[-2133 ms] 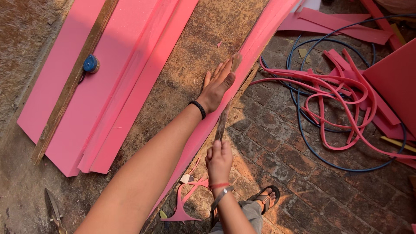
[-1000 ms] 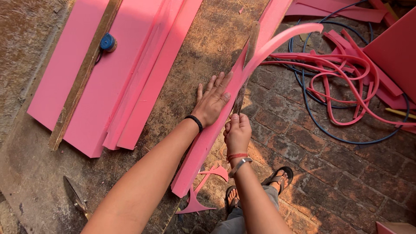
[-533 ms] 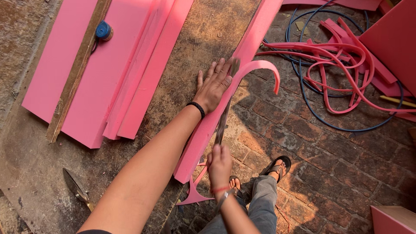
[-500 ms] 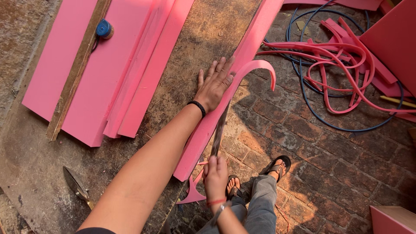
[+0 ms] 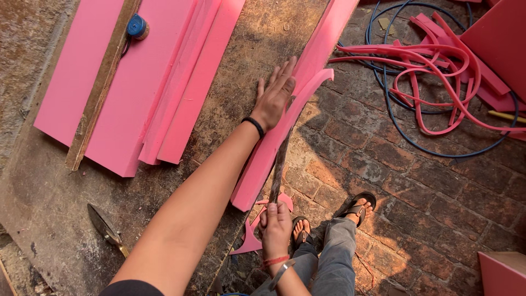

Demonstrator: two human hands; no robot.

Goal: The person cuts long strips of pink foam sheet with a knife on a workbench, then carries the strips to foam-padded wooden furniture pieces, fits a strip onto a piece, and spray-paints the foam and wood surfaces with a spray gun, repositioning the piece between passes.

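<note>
The left hand [image 5: 275, 98] is pressing flat, fingers spread, on the pink foam strip [image 5: 268, 153] at the tabletop [image 5: 230, 109] edge; the right hand [image 5: 275, 227] is gripping a long blade [image 5: 279, 167], which might slip toward those fingers.

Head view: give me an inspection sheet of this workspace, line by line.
Surface: worn, stained brown board, brick floor to its right.
Job's things: long pink foam strip at the board's edge; long dark blade along it.
Clutter: stacked pink foam sheets, wooden batten, blue round object, loose blade, tangled pink foam offcuts.
Grippers: left hand flat on the strip; right hand grips the blade's handle.
Cables: blue cable looped on the bricks.
Surroundings: sandalled feet, grey trousers.
</note>
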